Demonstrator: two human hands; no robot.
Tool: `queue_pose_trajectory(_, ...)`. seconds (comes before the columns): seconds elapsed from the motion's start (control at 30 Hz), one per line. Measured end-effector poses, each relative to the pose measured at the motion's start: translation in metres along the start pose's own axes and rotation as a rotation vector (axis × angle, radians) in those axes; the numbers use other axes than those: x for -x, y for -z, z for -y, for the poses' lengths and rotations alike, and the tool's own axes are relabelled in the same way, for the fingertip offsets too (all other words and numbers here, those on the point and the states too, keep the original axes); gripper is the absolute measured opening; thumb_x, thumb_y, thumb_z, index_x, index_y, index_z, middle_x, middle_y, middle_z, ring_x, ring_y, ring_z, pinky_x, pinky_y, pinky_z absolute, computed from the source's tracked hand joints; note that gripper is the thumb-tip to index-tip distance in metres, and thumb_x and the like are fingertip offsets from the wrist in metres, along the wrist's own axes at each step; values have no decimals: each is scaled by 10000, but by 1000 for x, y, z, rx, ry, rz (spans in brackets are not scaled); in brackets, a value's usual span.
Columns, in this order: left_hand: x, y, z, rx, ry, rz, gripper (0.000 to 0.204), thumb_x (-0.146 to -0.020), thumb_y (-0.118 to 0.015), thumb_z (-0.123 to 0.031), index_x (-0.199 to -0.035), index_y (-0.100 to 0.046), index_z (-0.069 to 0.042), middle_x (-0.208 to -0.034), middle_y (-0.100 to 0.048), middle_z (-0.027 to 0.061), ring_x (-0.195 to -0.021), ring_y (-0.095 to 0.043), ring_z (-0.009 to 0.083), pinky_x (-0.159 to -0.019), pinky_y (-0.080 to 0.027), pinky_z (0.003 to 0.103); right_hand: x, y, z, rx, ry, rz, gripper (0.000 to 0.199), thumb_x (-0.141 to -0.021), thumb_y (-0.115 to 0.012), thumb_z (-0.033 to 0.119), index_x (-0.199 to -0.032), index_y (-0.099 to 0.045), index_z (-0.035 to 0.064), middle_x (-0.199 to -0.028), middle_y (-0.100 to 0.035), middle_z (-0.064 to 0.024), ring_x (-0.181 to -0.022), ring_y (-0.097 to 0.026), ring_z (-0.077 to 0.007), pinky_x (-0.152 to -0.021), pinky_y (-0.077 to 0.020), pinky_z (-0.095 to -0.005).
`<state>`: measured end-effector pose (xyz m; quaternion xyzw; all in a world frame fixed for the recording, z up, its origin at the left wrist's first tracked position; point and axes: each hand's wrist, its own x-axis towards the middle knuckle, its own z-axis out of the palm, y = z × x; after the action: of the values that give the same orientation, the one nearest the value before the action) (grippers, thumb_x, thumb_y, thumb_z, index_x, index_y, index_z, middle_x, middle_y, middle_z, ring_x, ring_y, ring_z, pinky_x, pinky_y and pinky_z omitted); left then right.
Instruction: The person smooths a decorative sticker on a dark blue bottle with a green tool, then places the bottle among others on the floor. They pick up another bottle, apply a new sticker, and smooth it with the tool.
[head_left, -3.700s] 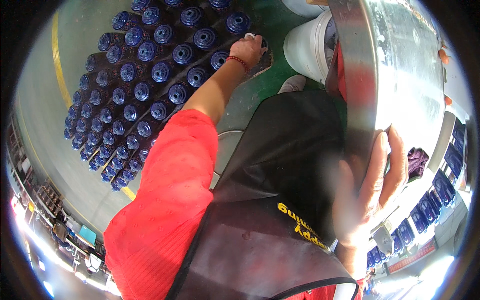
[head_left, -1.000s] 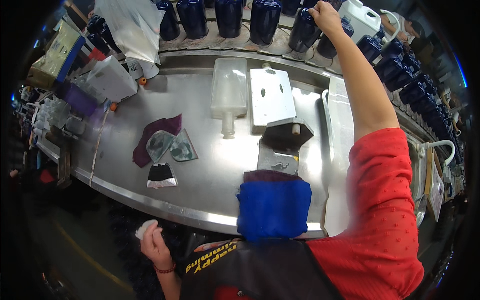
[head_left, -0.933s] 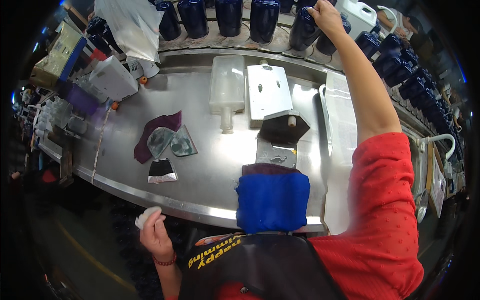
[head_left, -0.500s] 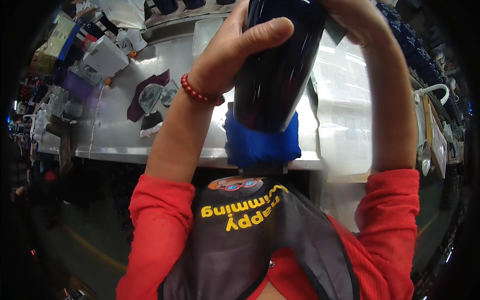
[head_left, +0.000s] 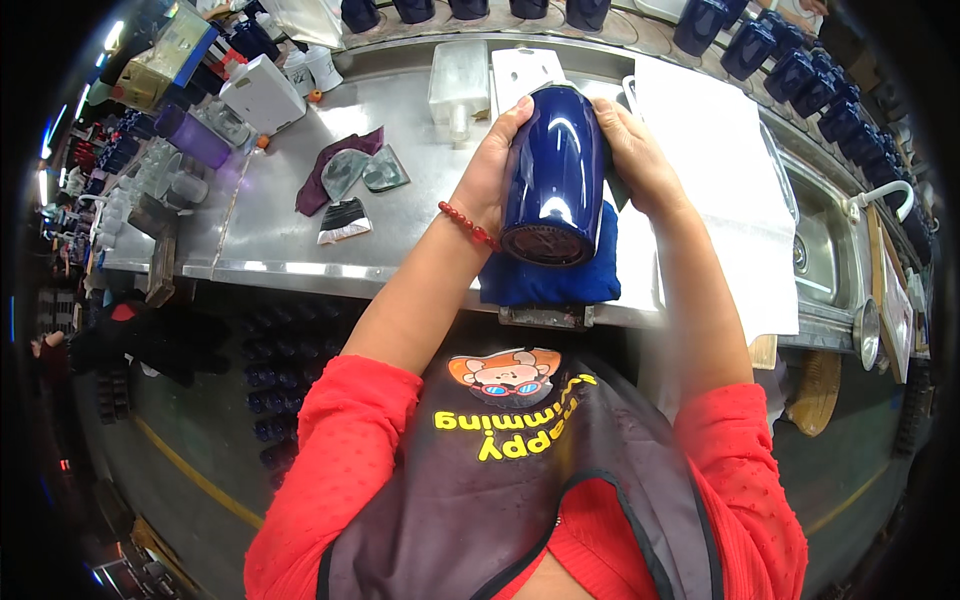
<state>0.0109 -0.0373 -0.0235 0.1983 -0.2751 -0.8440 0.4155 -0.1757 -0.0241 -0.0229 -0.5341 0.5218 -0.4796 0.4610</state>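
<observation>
Between my two hands is a glossy dark blue jar [head_left: 556,165], tilted with its round base toward me. My left hand [head_left: 492,168] wraps its left side, thumb along the upper edge, with a red bead bracelet at the wrist. On the other side my right hand [head_left: 640,158] grips the jar, fingers partly hidden behind it. A dark greenish edge shows by the right palm; what it belongs to I cannot make out. Just below the jar lies a folded blue cloth [head_left: 550,284] at the metal table's front edge.
Left on the metal table [head_left: 400,232] lie a purple cloth [head_left: 318,178] and grey-green pads [head_left: 385,170]. A clear square bottle [head_left: 458,88] lies behind. White sheeting [head_left: 715,190] stretches to the right, beside a sink [head_left: 815,262]. Several blue jars [head_left: 748,48] line the back.
The jar and both hands have come down and away from the camera. My view has shifted, so more of the table and the back row of jars shows.
</observation>
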Motion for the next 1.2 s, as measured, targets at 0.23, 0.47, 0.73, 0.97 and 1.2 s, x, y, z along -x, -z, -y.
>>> queue_pose_trajectory(0.23, -5, -1, 10, -66, -17, -41, 399, -1005, -607, -401, -1198, -593, -51, -1012, -716, 104, -801, -737, 182, -680, -642, 323, 25, 6, -23, 51, 73, -60, 641, -1067, -462, 496, -1516, -448, 40, -1332, -612, -166, -1054, -625, -215, -716, -541, -307)
queue_pose_trajectory(0.47, -11, 12, 25, -563, -329, -280, 690, -948, -728, -385, -1379, -396, 39, -1275, -558, 200, -1108, -592, 223, -946, -514, 333, 112, 9, -24, 507, 350, 76, 898, -963, -584, 596, -1585, -300, 15, -1486, -484, -251, -1330, -523, -346, -1123, -404, -417)
queue_pose_trajectory(0.73, 82, 21, 34, -1623, -577, 52, 1035, -786, -852, -337, -1579, -274, -7, -1492, -444, 293, -1419, -387, 447, -1173, -305, 516, 127, -17, -23, 829, 695, -86, 718, -758, -797, 114, -1383, -504, -84, -1405, -516, -311, -1185, -582, -449, -988, -506, -481)
queue_pose_trajectory(0.97, 90, 52, 39, -2088, -498, -106, 1020, -904, -658, -574, -1584, -216, 45, -1572, -381, 248, -1508, -218, 476, -1188, -119, 660, 58, 62, 20, 986, 670, -123, 487, -834, -758, 24, -1307, -664, 94, -1391, -600, -143, -1255, -568, -346, -1044, -500, -430)
queue_pose_trajectory(1.2, 95, 0, 31, -1894, -739, -21, 904, -819, -829, -314, -1517, -372, 35, -1521, -402, 288, -1453, -300, 479, -1165, -304, 530, 47, 174, -9, 1201, 486, -107, 171, -956, -660, 82, -1119, -705, 56, -1284, -651, -107, -1223, -594, -298, -1043, -495, -393)
